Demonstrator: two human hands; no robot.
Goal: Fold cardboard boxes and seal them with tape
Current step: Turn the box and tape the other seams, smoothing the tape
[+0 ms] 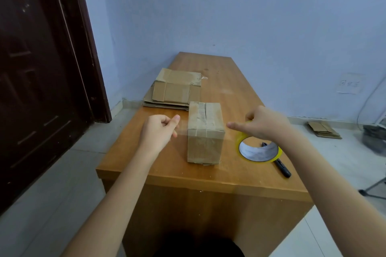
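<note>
A folded cardboard box (pixel 205 131) stands upright on the wooden table (pixel 219 177), its top flaps closed and taped. My left hand (pixel 159 129) hovers left of the box and pinches the free end of a clear tape strip (pixel 182 126) that stretches across toward the box. To the right of the box, my right hand (pixel 259 124) grips a yellow tape roll (pixel 259 151), index finger pointing at the box.
A stack of flattened cardboard boxes (pixel 176 89) lies at the table's far left. A black marker (pixel 282 168) lies under the roll. More flat cardboard (pixel 323 129) sits on the floor at right. A dark door (pixel 41 69) stands at left.
</note>
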